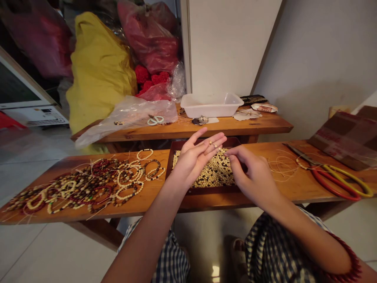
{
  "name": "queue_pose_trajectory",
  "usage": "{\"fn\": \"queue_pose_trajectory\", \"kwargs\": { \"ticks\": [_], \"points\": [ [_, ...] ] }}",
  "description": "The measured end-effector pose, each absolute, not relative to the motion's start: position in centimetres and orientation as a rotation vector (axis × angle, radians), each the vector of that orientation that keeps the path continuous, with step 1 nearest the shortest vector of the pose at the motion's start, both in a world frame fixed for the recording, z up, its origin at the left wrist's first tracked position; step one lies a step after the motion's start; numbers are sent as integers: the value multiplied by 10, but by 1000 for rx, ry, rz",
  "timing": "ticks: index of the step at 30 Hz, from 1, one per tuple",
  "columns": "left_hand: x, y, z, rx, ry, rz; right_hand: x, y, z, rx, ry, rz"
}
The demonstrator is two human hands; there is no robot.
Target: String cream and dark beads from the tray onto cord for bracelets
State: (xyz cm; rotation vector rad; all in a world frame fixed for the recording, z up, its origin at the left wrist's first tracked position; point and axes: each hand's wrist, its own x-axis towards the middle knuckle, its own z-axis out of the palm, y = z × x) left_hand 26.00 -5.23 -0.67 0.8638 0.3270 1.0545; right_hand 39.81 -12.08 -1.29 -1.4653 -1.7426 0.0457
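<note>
My left hand [193,159] is palm up over a dark red tray [191,191]. Its fingers are stretched out, and a few small cream beads [216,146] lie on them. Close by on the right, my right hand [250,171] has thumb and forefinger drawn together near the left fingertips. Whatever sits in that pinch is too small to make out. Many loose beads [213,171], mostly cream with some dark ones, fill the tray under both hands.
Left of the tray lies a heap of beaded bracelets [97,184]. Red-and-yellow-handled scissors [332,177], loose thread [282,167] and a taped cardboard box [347,135] are at right. A second bench behind bears a white plastic container [212,106] and small scissors [155,120].
</note>
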Motion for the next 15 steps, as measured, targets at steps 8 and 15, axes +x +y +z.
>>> {"fn": "queue_pose_trajectory", "kwargs": {
  "ticks": [8,15],
  "points": [
    [257,-50,-3,855,305,1098,399,-120,-12,-1418,-1770,79],
    [258,-51,-5,894,305,1121,399,-121,-12,-1416,-1755,53]
  ]
}}
